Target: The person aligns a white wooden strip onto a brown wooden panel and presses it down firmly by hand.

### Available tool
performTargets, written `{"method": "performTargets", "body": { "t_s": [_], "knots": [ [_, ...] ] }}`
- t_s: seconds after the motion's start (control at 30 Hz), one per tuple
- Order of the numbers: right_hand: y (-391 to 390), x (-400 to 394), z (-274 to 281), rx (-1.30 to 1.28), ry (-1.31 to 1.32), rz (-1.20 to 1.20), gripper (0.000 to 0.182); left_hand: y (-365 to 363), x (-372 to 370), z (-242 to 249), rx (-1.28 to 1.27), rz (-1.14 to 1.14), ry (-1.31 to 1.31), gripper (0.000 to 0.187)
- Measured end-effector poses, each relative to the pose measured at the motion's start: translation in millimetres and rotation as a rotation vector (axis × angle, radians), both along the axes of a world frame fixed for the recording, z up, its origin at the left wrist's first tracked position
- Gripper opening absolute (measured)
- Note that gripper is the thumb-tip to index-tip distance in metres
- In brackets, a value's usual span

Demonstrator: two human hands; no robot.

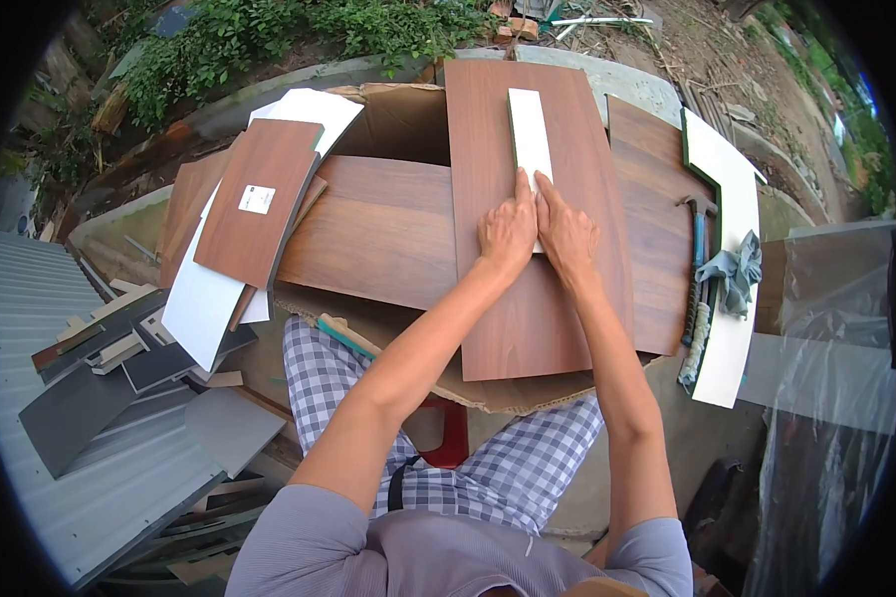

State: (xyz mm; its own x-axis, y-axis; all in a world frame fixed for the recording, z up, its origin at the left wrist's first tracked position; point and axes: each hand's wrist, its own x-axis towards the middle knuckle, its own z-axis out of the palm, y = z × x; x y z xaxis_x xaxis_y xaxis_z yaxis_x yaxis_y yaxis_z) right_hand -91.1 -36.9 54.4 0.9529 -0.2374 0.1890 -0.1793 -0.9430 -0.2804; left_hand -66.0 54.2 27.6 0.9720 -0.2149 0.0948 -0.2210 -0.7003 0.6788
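A narrow white strip of board (530, 129) lies lengthwise on a long brown wood-grain board (538, 328) in front of me. My left hand (508, 237) rests on the lower left part of the strip, its index finger stretched along the white face. From the other side my right hand (570, 229) touches the strip too, index finger pointing forward and nearly meeting the left one. The other fingers of both hands are loosely bent, and neither hand is wrapped around anything. The strip's near end is partly hidden between the hands.
Underneath lies a wider wood-grain panel (378, 234) on cardboard (398, 119). A hammer (700, 234) and grey cloth (735, 274) lie at right by a white board (724, 363). At left are a stacked brown panel with a label (231, 234) and offcuts on corrugated sheeting (30, 298).
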Motion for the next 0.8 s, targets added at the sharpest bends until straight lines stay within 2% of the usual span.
{"method": "performTargets", "body": {
  "t_s": [0.07, 0.1, 0.17, 0.3, 0.47, 0.8],
  "knots": [
    [0, -50, 1, -0.013, -0.059, 0.020, 0.034, 2, -51, -4, -0.079, -0.026, -0.020, 0.047],
    [0, -75, 0, -0.020, -0.060, 0.017, 0.034, 8, -77, 9, -0.060, -0.059, -0.021, 0.048],
    [-1, -117, -7, 0.061, -0.080, 0.075, 0.035, 15, -120, 0, -0.075, -0.085, -0.081, 0.049],
    [5, -162, -10, 0.039, -0.037, 0.079, 0.035, 25, -163, -8, -0.018, -0.140, 0.022, 0.052],
    [8, -157, -21, 0.006, -0.114, 0.037, 0.036, 21, -155, -4, 0.164, -0.154, 0.048, 0.052],
    [5, -96, -28, -0.004, -0.136, -0.015, 0.032, 7, -99, -10, 0.159, -0.056, -0.001, 0.053]
  ]
}}
